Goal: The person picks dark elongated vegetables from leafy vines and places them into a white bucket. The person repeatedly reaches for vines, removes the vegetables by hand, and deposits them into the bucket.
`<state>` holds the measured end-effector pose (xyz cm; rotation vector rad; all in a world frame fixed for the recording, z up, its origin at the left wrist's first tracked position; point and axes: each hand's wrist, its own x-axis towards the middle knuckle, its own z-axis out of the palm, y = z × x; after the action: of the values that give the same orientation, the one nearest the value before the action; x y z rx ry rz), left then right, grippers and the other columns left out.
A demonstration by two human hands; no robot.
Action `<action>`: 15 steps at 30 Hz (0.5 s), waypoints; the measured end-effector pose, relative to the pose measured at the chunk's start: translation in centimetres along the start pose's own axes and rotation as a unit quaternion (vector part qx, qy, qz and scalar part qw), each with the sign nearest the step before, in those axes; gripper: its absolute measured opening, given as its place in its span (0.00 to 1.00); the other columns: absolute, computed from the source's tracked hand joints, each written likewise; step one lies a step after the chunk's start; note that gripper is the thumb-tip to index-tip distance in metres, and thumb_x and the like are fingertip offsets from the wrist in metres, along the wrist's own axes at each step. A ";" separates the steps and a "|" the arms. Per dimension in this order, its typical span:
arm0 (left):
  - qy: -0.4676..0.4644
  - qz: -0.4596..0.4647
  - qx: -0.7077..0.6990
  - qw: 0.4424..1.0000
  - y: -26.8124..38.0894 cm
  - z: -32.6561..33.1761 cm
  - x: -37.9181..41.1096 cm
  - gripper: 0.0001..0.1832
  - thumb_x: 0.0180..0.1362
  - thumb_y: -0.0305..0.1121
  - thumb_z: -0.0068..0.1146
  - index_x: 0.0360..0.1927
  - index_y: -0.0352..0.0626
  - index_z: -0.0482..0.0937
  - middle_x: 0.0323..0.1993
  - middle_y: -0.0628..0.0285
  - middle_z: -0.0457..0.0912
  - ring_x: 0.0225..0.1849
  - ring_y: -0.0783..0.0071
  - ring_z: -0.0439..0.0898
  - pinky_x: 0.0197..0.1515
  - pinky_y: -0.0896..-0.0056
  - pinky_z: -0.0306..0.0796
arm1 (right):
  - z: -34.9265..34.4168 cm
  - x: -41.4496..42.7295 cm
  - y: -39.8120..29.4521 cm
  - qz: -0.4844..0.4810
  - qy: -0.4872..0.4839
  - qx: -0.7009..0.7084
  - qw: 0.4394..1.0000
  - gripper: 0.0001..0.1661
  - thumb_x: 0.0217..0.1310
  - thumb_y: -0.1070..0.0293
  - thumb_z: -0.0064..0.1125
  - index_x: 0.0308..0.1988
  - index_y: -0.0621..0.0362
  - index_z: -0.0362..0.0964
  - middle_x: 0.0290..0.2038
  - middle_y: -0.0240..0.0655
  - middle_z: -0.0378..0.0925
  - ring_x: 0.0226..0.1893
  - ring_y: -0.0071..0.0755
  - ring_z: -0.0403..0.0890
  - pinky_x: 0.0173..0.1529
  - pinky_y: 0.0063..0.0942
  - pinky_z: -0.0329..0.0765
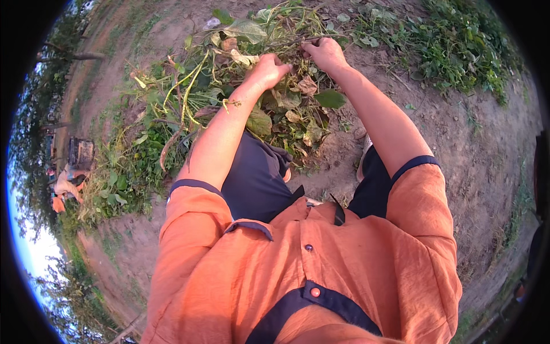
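A heap of cut bean-like vines (pixel 206 86), with green and dried brown leaves, thin stems and long slender pods, lies on the soil before me. My left hand (pixel 270 71) is over the middle of the heap, its fingers bent and close together by the stems; whether it grips anything is unclear. To its right, my right hand (pixel 324 52) pinches a thin brown stem (pixel 292 42) between thumb and fingers. A long yellowish-green pod (pixel 192 81) and a brown curved pod (pixel 169 148) lie left of my left forearm.
More cut green plants (pixel 459 47) lie in a pile at the upper right. Dry bare soil (pixel 472 172) surrounds the heap, and my shoes are just below it. At the far left, a person (pixel 66 185) is low down beside the plants, near a dark crate-like object (pixel 80 153).
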<state>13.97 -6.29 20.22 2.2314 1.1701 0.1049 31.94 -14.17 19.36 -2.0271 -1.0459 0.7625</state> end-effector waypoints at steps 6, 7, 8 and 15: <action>0.202 0.013 -0.044 0.978 2.1 -1.0 -0.8 0.16 0.53 0.38 0.63 0.45 0.48 0.77 0.33 0.63 0.79 0.34 0.67 0.79 0.39 0.64 0.72 | 0.2 -0.4 1.4 -0.043 -0.040 0.156 0.986 0.16 0.60 0.57 0.57 0.39 0.55 0.83 0.28 0.30 0.83 0.30 0.21 0.79 0.39 0.25 0.75; 0.218 0.043 -0.031 0.974 2.1 -0.9 -0.9 0.16 0.54 0.39 0.63 0.46 0.49 0.78 0.34 0.63 0.79 0.35 0.67 0.79 0.40 0.64 0.72 | 0.2 -0.6 1.3 -0.038 -0.049 0.164 0.985 0.15 0.60 0.57 0.57 0.39 0.55 0.83 0.28 0.30 0.83 0.30 0.21 0.79 0.39 0.24 0.75; 0.234 0.073 -0.019 0.969 2.1 -0.8 -1.0 0.17 0.54 0.39 0.63 0.47 0.50 0.78 0.35 0.63 0.78 0.36 0.66 0.79 0.40 0.63 0.72 | 0.0 -0.9 1.2 -0.033 -0.058 0.172 0.983 0.15 0.60 0.58 0.56 0.39 0.54 0.83 0.28 0.29 0.83 0.30 0.21 0.79 0.40 0.24 0.75; 0.293 0.227 0.041 0.928 2.6 -0.3 -1.4 0.15 0.50 0.33 0.65 0.43 0.46 0.82 0.40 0.54 0.76 0.47 0.55 0.74 0.52 0.59 0.69 | -0.7 -2.2 0.3 -0.045 -0.062 0.123 0.989 0.13 0.58 0.60 0.57 0.38 0.53 0.83 0.30 0.30 0.84 0.32 0.21 0.80 0.42 0.25 0.75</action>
<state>14.85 -8.31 22.17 2.5957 0.9103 0.9847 31.49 -16.42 19.96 -1.7298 -1.0491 0.9308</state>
